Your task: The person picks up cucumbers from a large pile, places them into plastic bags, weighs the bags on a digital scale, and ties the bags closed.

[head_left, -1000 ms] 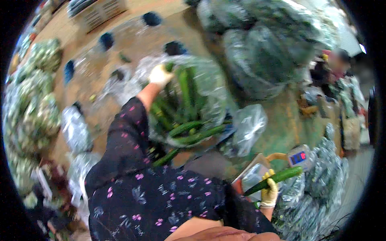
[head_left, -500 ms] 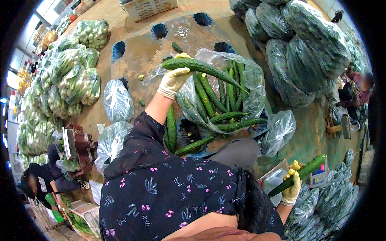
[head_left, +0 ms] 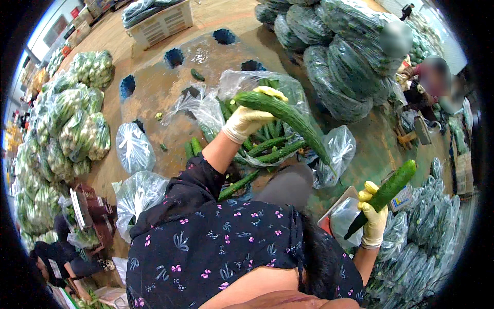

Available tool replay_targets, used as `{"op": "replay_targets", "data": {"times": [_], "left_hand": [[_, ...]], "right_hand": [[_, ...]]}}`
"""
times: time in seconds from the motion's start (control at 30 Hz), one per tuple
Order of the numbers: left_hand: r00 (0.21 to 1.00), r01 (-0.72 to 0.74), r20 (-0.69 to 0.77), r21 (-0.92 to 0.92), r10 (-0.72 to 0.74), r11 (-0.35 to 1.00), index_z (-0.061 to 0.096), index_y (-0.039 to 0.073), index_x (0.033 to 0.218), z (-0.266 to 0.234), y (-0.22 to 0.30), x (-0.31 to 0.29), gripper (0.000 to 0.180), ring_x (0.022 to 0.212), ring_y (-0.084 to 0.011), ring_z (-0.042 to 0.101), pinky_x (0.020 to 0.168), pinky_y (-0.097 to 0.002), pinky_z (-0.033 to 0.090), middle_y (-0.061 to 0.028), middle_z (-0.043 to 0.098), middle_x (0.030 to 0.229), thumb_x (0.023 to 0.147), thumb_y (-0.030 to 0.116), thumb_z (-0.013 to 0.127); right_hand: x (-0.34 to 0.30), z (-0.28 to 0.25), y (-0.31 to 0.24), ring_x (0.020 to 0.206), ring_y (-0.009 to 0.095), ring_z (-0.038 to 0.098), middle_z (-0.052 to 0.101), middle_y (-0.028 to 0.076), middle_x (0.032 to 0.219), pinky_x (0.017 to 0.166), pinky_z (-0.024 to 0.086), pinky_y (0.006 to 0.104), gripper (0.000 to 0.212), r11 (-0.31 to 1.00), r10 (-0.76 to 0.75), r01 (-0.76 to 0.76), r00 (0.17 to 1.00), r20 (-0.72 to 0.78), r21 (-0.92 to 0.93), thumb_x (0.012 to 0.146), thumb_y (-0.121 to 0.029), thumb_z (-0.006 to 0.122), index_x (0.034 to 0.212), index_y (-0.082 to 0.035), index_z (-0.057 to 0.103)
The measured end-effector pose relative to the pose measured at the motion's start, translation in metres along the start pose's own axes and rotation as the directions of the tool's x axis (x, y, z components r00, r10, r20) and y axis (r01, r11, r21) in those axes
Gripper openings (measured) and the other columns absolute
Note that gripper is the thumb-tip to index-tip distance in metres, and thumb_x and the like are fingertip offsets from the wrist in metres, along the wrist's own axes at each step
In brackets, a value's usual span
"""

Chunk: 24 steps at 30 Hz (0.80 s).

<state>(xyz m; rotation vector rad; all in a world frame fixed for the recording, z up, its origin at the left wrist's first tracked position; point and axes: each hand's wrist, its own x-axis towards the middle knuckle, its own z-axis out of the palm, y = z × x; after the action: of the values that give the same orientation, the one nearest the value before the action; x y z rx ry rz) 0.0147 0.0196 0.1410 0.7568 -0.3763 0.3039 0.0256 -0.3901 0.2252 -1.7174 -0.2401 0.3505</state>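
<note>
My left hand (head_left: 252, 117), in a pale glove, grips a long, curved green cucumber (head_left: 290, 114) above an open clear plastic bag (head_left: 231, 77). Several more cucumbers (head_left: 278, 153) lie in that bag, partly hidden behind my hand and the held one. Off to the right, my gloved right hand (head_left: 374, 222) is closed round a second, straighter cucumber (head_left: 395, 184), tilted with its upper end to the right. Beneath it are a clear bag (head_left: 343, 215) and a scale's display panel (head_left: 401, 199). One loose cucumber (head_left: 239, 186) rests near my knee.
The wet, dirty pallet (head_left: 154, 98) has several blue-rimmed holes. Filled bags of dark green vegetables (head_left: 339, 77) are piled at the far right, and bags of pale vegetables (head_left: 82, 110) at the left. A white crate (head_left: 163, 24) stands beyond. People work at both sides.
My left hand has carried its cucumber rightward across the bag, and the cucumber now slants more steeply down. My right hand still holds its cucumber, now raised slightly. The whole view has shifted.
</note>
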Motion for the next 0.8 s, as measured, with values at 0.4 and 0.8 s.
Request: {"op": "replay_targets", "data": {"times": [0.4, 0.8], "left_hand": [[0.894, 0.435, -0.044, 0.317, -0.445, 0.843, 0.051, 0.003, 0.114, 0.15, -0.103, 0.018, 0.045, 0.091, -0.011, 0.054, 0.081, -0.0268, 0.045, -0.0029, 0.058, 0.101, 0.078, 0.02, 0.072], [0.815, 0.577, -0.016, 0.131, -0.58, 0.807, 0.047, 0.003, 0.122, 0.201, -0.195, 0.041, 0.043, 0.085, -0.0134, 0.055, 0.074, -0.0307, 0.048, -0.0063, 0.056, 0.108, 0.086, 0.024, 0.059]], "right_hand": [[0.016, 0.037, 0.006, 0.11, 0.015, 0.049, 0.054, 0.006, 0.119, 0.096, 0.038, 0.0305, 0.073, 0.999, -0.033, 0.023, 0.974, 0.224, 0.046, 0.068, -0.008, 0.075, 0.132, -0.001, 0.04], [0.016, -0.056, 0.067, 0.111, 0.039, 0.053, 0.054, 0.021, 0.121, 0.088, 0.049, 0.048, 0.069, 0.672, -0.142, 0.005, 0.982, 0.122, 0.74, 0.07, -0.014, 0.069, 0.131, 0.0, 0.039]]}}
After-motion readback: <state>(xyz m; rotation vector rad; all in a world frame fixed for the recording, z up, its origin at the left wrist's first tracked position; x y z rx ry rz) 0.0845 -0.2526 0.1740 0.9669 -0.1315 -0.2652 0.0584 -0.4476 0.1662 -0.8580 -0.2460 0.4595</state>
